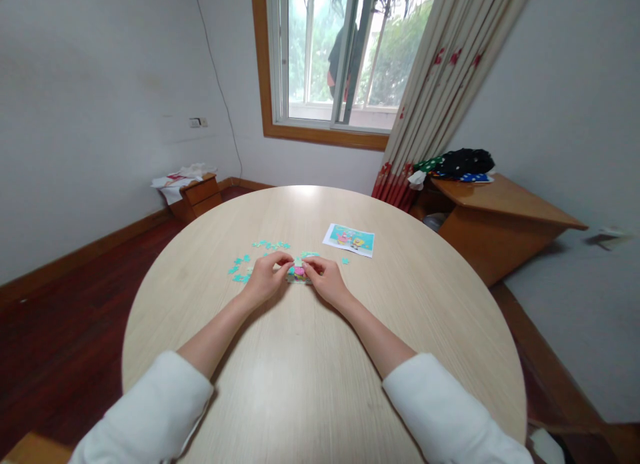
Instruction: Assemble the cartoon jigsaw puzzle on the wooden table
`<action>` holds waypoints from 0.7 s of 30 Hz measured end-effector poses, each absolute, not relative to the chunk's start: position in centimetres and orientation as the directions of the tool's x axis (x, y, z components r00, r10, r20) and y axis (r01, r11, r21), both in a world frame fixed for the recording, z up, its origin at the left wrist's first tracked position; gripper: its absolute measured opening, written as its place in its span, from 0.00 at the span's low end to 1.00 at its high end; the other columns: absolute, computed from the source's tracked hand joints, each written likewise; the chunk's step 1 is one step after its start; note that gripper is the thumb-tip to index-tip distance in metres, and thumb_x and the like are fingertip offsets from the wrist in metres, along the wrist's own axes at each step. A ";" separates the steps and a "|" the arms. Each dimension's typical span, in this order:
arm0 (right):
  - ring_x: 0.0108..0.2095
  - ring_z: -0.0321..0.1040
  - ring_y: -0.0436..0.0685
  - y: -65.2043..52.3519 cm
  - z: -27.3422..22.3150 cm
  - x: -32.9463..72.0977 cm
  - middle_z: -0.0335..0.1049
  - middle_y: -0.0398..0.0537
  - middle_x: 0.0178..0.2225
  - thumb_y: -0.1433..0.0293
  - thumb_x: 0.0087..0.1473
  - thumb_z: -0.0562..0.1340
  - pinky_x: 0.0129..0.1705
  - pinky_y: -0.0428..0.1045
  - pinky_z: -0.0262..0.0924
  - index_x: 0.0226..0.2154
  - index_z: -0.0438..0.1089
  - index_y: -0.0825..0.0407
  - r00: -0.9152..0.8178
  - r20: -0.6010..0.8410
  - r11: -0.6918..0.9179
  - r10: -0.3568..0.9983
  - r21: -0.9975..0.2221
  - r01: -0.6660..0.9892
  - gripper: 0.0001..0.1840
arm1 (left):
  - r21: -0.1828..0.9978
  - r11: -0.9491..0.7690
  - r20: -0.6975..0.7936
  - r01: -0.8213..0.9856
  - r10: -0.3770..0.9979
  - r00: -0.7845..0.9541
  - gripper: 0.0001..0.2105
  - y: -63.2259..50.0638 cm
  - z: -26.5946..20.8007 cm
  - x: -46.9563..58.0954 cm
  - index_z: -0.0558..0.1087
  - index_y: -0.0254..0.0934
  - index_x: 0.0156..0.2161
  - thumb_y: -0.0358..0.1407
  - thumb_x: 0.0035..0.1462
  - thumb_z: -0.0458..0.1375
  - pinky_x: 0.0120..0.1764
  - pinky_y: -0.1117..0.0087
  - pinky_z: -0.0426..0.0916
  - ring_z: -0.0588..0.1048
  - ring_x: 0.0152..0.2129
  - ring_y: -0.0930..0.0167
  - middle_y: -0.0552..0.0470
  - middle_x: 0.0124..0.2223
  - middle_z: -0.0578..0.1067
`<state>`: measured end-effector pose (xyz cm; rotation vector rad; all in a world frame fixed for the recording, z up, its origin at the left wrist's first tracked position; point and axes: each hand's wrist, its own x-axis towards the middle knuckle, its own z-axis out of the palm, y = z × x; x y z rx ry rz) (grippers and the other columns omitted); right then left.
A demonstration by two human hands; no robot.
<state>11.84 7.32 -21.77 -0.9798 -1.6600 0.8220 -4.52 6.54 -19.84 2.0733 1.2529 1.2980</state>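
1. Teal-and-pink cluster of joined puzzle pieces (299,273) lies mid-surface on the round pale wooden surface (320,384).
2. Left hand (265,277) and right hand (327,277) pinch it from either side.
3. Loose teal puzzle pieces (243,267) lie scattered just left; a printed cartoon picture sheet (349,240) sits toward the far edge.

Walls: white walls (90,84) are enclosing the room.
Window: wood-framed window (345,57) is letting in daylight.
Curtain: patterned curtain (445,84) is hanging right.
Floor: dark red floor (55,331) is showing left.

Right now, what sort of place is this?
Likely a room in a home: a round wooden table with jigsaw pieces, a curtained window, and clothes piled on a side desk.
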 end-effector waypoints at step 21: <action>0.24 0.64 0.50 7.3 -20.8 12.0 0.70 0.45 0.23 0.60 0.44 0.63 0.28 0.46 0.59 0.23 0.70 0.54 -0.131 0.336 0.351 0.933 -0.929 0.120 0.13 | 0.678 -0.543 0.503 0.497 0.834 0.225 0.06 6.6 -20.2 -4.7 0.73 0.36 0.29 0.32 0.52 0.53 0.35 0.70 0.66 0.72 0.28 0.71 0.51 0.30 0.77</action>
